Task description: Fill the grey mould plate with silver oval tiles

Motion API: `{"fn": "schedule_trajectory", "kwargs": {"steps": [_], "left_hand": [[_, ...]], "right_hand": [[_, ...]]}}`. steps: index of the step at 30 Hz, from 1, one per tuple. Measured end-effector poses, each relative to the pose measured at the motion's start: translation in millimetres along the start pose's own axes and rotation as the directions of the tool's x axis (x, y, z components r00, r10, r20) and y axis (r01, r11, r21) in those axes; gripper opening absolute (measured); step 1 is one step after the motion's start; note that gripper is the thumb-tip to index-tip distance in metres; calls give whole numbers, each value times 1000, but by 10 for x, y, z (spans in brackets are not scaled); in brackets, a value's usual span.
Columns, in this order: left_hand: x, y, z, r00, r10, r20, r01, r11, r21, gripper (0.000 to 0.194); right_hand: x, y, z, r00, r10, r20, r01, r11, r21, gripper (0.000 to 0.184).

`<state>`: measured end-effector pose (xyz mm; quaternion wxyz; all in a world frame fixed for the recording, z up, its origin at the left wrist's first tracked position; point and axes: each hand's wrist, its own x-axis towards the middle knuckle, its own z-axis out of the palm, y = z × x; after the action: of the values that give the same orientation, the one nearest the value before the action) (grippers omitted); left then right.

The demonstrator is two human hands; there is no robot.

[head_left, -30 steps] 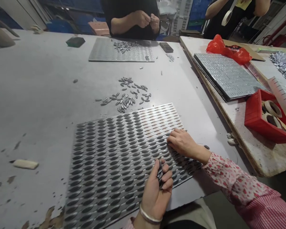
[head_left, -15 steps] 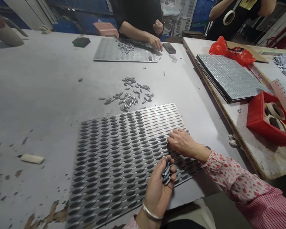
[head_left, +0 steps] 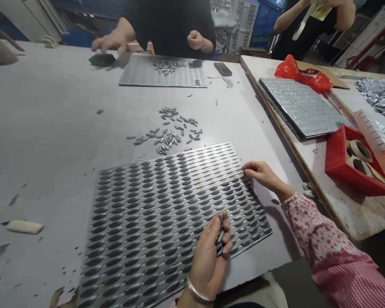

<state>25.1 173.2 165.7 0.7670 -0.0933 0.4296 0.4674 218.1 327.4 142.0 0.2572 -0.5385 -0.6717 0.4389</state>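
A rectangular board (head_left: 211,167) lies in front of me, its rows of oval slots mostly filled with dark grey, shiny oval pieces. Pale, unfilled slots show in its upper right part. My left hand (head_left: 207,254), palm up above the board's lower right, is closed round several grey oval pieces (head_left: 220,239). At the board's right edge, beside the lowest pale row, my right hand (head_left: 263,174) has its thumb and fingertips pinched together; whatever may be between them is hidden. A heap of loose oval pieces (head_left: 170,139) lies just beyond the board.
Across the table, a person (head_left: 176,25) works at a second board (head_left: 134,77) bearing loose pieces. To the right, another table holds stacked boards (head_left: 301,105), a red bin (head_left: 336,158) with tape rolls and a red bag (head_left: 308,77). A whitish stub (head_left: 25,226) lies left.
My right hand has moved from over the filled rows up and right to the board's edge. The person opposite has swung one hand left to a green block.
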Motion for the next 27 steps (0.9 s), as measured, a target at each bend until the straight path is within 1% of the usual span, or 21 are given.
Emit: {"fn": "schedule_trajectory", "kwargs": {"steps": [2, 3, 4, 5, 7, 9, 11, 13, 16, 19, 20, 21, 22, 23, 24, 25, 26, 27], "left_hand": [[-2, 15, 30, 1000, -9, -18, 9, 1000, 16, 26], [-1, 18, 44, 1000, -15, -27, 16, 1000, 19, 25], [1, 19, 57, 999, -23, -35, 24, 1000, 20, 25], [5, 18, 67, 999, -27, -44, 28, 999, 20, 24], [15, 14, 82, 998, -21, -60, 22, 999, 23, 24], [25, 10, 93, 998, -4, -68, 6, 1000, 23, 24], [33, 8, 102, 998, 3, -66, -2, 1000, 15, 26], [40, 10, 111, 998, -2, -65, 3, 1000, 9, 27], [53, 22, 128, 997, -18, -76, 18, 1000, 6, 29], [75, 39, 151, 998, -33, -61, 34, 999, 5, 30], [85, 42, 157, 998, -35, -50, 36, 999, 8, 30], [96, 45, 162, 999, -36, -40, 37, 999, 13, 31], [107, 46, 163, 999, -33, -34, 34, 999, 20, 32], [116, 46, 163, 999, -25, -30, 26, 999, 28, 34], [125, 47, 159, 1000, -13, -27, 14, 999, 35, 35], [131, 49, 154, 1000, 4, -25, -3, 999, 40, 35], [134, 52, 147, 1000, 21, -23, -20, 999, 43, 35], [133, 59, 139, 999, 37, -21, -36, 998, 43, 34]], "right_hand": [[15, 156, -35, 991, 132, 4, -130, 972, 198, 20], [14, 214, -31, 984, 176, 15, -174, 948, 268, 22], [9, 256, -19, 979, 202, 26, -200, 931, 304, 22], [3, 281, -2, 977, 211, 39, -213, 928, 305, 22], [-13, 291, 31, 981, 189, 47, -195, 956, 219, 20], [-25, 271, 49, 990, 143, 13, -144, 987, 69, 17], [-30, 250, 50, 995, 91, -48, -96, 991, -94, 13], [-27, 241, 42, 996, 46, -80, -62, 975, -212, 10], [-29, 234, 29, 997, 21, -73, -41, 954, -296, 6], [-79, 162, 55, 996, 9, -84, -32, 960, -279, 7], [-110, 109, 78, 999, 1, -55, -14, 971, -239, 10], [-148, 38, 110, 1000, -14, 4, 14, 983, -184, 14], [-188, -49, 149, 995, -39, 93, 50, 992, -117, 17], [-228, -147, 192, 977, -78, 201, 89, 995, -45, 20], [-265, -250, 237, 944, -126, 304, 126, 992, 19, 22], [-296, -352, 282, 908, -170, 383, 154, 985, 72, 23], [-318, -443, 323, 879, -203, 432, 171, 979, 112, 23], [-330, -515, 361, 859, -218, 463, 169, 975, 145, 23]]}}
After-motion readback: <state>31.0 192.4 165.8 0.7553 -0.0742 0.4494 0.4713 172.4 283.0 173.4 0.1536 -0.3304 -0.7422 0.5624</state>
